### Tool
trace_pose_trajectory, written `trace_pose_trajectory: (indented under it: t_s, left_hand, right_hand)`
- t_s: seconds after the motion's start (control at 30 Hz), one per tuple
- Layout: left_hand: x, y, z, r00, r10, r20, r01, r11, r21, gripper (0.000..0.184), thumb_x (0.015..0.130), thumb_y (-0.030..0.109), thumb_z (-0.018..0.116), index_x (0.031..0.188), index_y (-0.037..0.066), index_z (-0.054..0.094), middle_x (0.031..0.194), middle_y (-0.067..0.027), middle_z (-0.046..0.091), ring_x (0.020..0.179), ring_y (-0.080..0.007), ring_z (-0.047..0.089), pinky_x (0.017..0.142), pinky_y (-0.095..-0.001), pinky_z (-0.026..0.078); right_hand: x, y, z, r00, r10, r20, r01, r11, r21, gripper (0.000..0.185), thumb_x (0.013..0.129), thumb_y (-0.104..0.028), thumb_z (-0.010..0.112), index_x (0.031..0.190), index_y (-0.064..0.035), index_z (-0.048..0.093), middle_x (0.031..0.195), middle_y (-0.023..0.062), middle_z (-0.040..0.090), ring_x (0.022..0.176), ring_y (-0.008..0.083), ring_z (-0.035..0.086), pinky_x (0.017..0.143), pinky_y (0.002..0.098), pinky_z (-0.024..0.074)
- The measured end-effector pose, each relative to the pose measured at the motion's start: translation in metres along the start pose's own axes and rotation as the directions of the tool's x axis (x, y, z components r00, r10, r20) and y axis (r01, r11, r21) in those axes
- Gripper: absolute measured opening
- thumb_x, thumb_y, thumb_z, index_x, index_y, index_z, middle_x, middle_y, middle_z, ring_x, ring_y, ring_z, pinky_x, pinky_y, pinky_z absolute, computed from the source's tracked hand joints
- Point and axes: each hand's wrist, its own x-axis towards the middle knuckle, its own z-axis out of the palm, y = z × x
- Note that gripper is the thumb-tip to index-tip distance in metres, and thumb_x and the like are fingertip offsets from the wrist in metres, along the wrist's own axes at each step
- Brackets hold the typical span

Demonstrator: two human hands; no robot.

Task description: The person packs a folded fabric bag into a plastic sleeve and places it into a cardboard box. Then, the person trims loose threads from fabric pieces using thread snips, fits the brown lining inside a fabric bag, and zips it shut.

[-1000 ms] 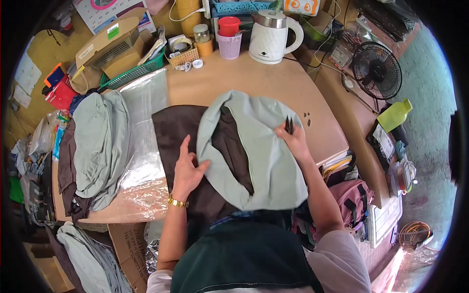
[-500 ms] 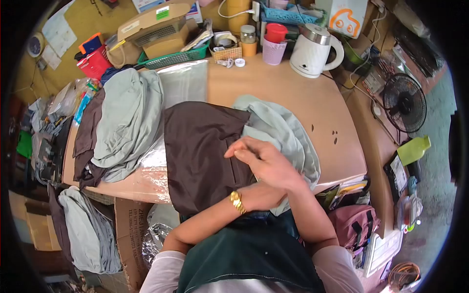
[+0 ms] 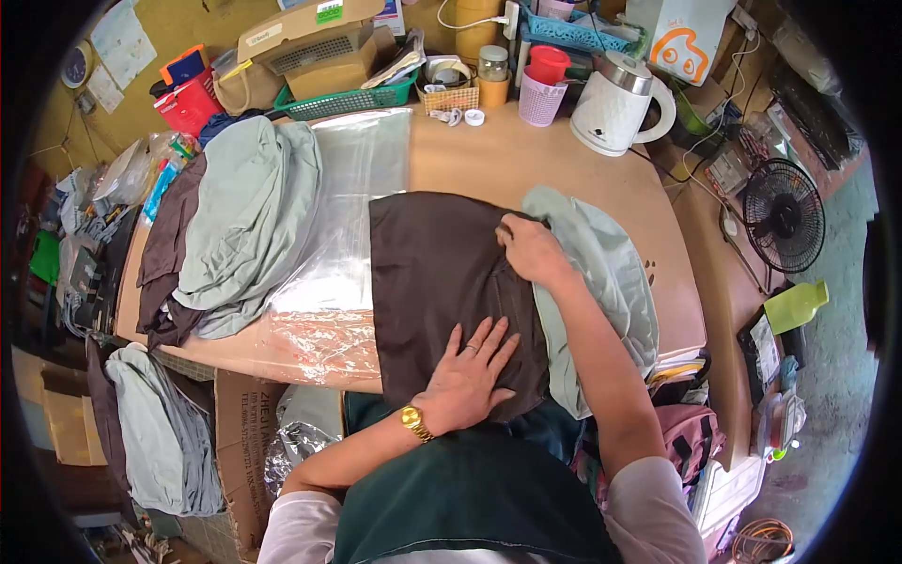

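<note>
Dark brown fabric (image 3: 437,282) lies at the middle of the table, partly over pale green fabric (image 3: 601,273) on its right. My left hand (image 3: 470,376), with a gold watch at the wrist, rests flat on the lower part of the brown fabric, fingers spread. At the brown fabric's upper right edge, my right hand (image 3: 531,249) has its fingers curled against the cloth. What it holds is too hidden to name. Clear plastic sheets (image 3: 352,207) lie left of the brown fabric.
A pale green and brown fabric pile (image 3: 244,216) sits at the left. Along the back stand a green basket (image 3: 348,101), a purple cup (image 3: 540,101) and a white kettle (image 3: 611,108). A black fan (image 3: 784,215) is at the right. Below left is a cardboard box (image 3: 246,451).
The brown fabric has shifted right. My crossed hands have come apart; the left now lies flat on the cloth, the right has moved to its upper edge. Earlier, dark tweezers-like tool showed in my right hand.
</note>
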Motion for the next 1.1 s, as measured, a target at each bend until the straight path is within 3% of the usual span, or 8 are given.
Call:
trace_pose_trajectory:
  t_s: [0.13, 0.2, 0.33, 0.4, 0.67, 0.93, 1.07, 1.1]
  left_hand:
    - [0.027, -0.016, -0.01, 0.996, -0.068, 0.061, 0.08, 0.975, -0.207, 0.056, 0.094, 0.03, 0.054, 0.138, -0.002, 0.041, 0.145, -0.0225, 0.04, 0.137, -0.035, 0.037, 0.11, -0.0495, 0.03]
    - [0.051, -0.033, 0.0, 0.961, 0.013, -0.275, -0.007, 1.0, 0.022, 0.051, 0.094, 0.026, 0.053, 0.134, -0.003, 0.045, 0.145, -0.0218, 0.04, 0.134, -0.0358, 0.04, 0.107, -0.0474, 0.036]
    - [0.07, -0.087, 0.009, 0.805, -0.202, -0.558, 0.097, 0.972, -0.213, 0.028, 0.087, 0.004, 0.059, 0.115, -0.001, 0.061, 0.118, -0.0173, 0.056, 0.108, -0.0314, 0.057, 0.09, -0.0385, 0.048]
    - [0.071, -0.095, -0.001, 0.809, -0.328, -0.488, 0.127, 0.907, -0.401, 0.026, 0.08, -0.005, 0.064, 0.105, 0.001, 0.065, 0.101, -0.013, 0.058, 0.086, -0.0264, 0.062, 0.076, -0.0348, 0.051]
    - [0.097, -0.098, 0.012, 0.783, -0.33, -0.527, 0.129, 0.915, -0.381, 0.026, 0.073, 0.006, 0.078, 0.097, 0.003, 0.07, 0.084, -0.0071, 0.058, 0.066, -0.0214, 0.059, 0.062, -0.0326, 0.049]
    - [0.085, -0.108, 0.012, 0.742, -0.331, -0.583, 0.112, 0.919, -0.379, 0.016, 0.077, 0.005, 0.074, 0.078, 0.002, 0.059, 0.078, -0.009, 0.054, 0.06, -0.0232, 0.054, 0.057, -0.0359, 0.045]
    - [0.076, -0.108, 0.005, 0.795, -0.46, -0.394, 0.105, 0.745, -0.658, 0.029, 0.074, 0.002, 0.077, 0.096, 0.005, 0.058, 0.085, -0.0055, 0.053, 0.068, -0.0148, 0.053, 0.059, -0.0287, 0.047]
    - [0.077, -0.103, 0.001, 0.804, -0.454, -0.383, 0.138, 0.77, -0.623, 0.037, 0.072, 0.002, 0.078, 0.103, 0.005, 0.058, 0.095, -0.0059, 0.052, 0.072, -0.0133, 0.054, 0.06, -0.027, 0.049]
  right_hand:
    - [0.006, 0.023, 0.015, 0.98, 0.198, 0.025, -0.188, 0.877, 0.442, 0.028, 0.097, -0.026, 0.049, 0.087, -0.0025, 0.059, 0.07, 0.0104, 0.063, 0.069, 0.0239, 0.063, 0.066, 0.0379, 0.047]
    - [0.002, 0.023, 0.023, 0.979, 0.183, -0.086, -0.096, 0.795, 0.599, 0.03, 0.098, -0.026, 0.048, 0.082, -0.003, 0.058, 0.063, 0.0038, 0.057, 0.061, 0.0133, 0.055, 0.061, 0.031, 0.044]
    - [-0.002, 0.028, 0.028, 0.987, 0.108, -0.118, -0.007, 0.768, 0.641, 0.03, 0.098, -0.026, 0.048, 0.08, -0.004, 0.056, 0.062, 0.0034, 0.054, 0.059, 0.0129, 0.053, 0.06, 0.0307, 0.0434]
    - [-0.001, 0.024, 0.026, 0.989, 0.101, -0.108, -0.014, 0.79, 0.612, 0.03, 0.098, -0.026, 0.048, 0.08, -0.0041, 0.055, 0.062, 0.003, 0.054, 0.059, 0.0125, 0.052, 0.06, 0.0304, 0.0431]
    - [-0.001, 0.024, 0.025, 0.996, 0.076, -0.05, -0.032, 0.805, 0.593, 0.026, 0.098, -0.024, 0.05, 0.083, -0.0036, 0.055, 0.065, 0.0035, 0.054, 0.061, 0.0124, 0.052, 0.061, 0.03, 0.0431]
    - [0.004, 0.027, 0.023, 0.976, 0.025, -0.216, 0.058, 0.927, 0.37, 0.017, 0.093, -0.006, 0.056, 0.108, 0.002, 0.055, 0.102, 0.0113, 0.068, 0.089, 0.0283, 0.066, 0.078, 0.0359, 0.0503]
    - [-0.004, 0.008, 0.01, 0.986, 0.137, -0.097, -0.06, 0.828, 0.557, 0.017, 0.093, 0.001, 0.052, 0.11, 0.0025, 0.055, 0.127, 0.0153, 0.059, 0.106, 0.0318, 0.062, 0.087, 0.0368, 0.0494]
    - [-0.006, 0.009, 0.015, 0.977, 0.006, -0.213, 0.1, 0.868, 0.485, 0.016, 0.094, 0.001, 0.05, 0.109, 0.0017, 0.056, 0.137, 0.0159, 0.05, 0.117, 0.0312, 0.056, 0.094, 0.0358, 0.0449]
